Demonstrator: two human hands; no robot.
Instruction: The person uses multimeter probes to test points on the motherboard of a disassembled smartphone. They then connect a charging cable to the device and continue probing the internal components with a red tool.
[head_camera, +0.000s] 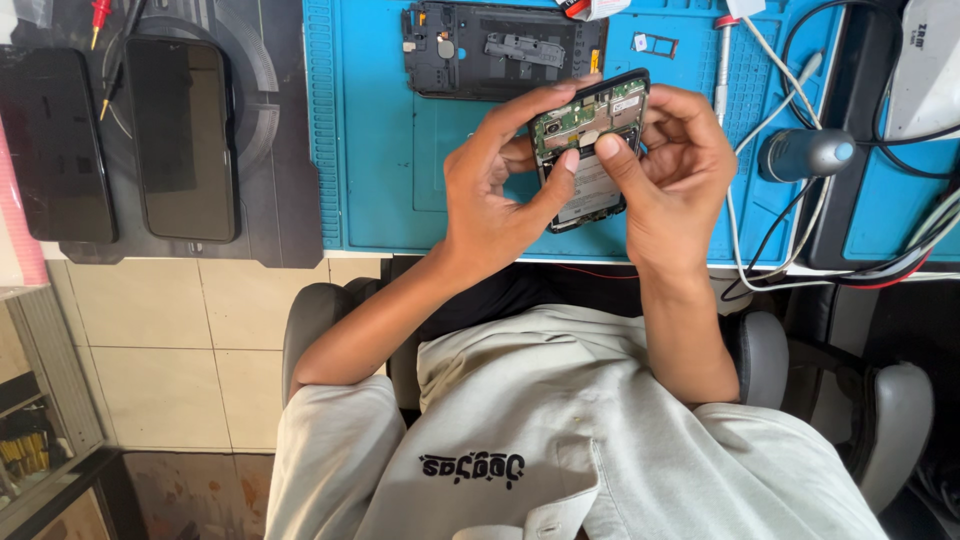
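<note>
So I've got the opened phone (588, 150) up in both hands, centre top of the frame, hovering above the blue repair mat (380, 150). Left hand (495, 185) wraps its left edge with the thumb pressing the middle, right hand (670, 180) clamps the other side, thumb on the bare circuit board. My worry: thumbs straight on exposed parts could bend a connector or smear something, and since it's held off the table, a slip drops it onto the black back frame (500, 50) lying just above. The tangle of cables (790, 230) at right could snag my wrist too. Two dark phones (180, 135) sit far left, well clear.
</note>
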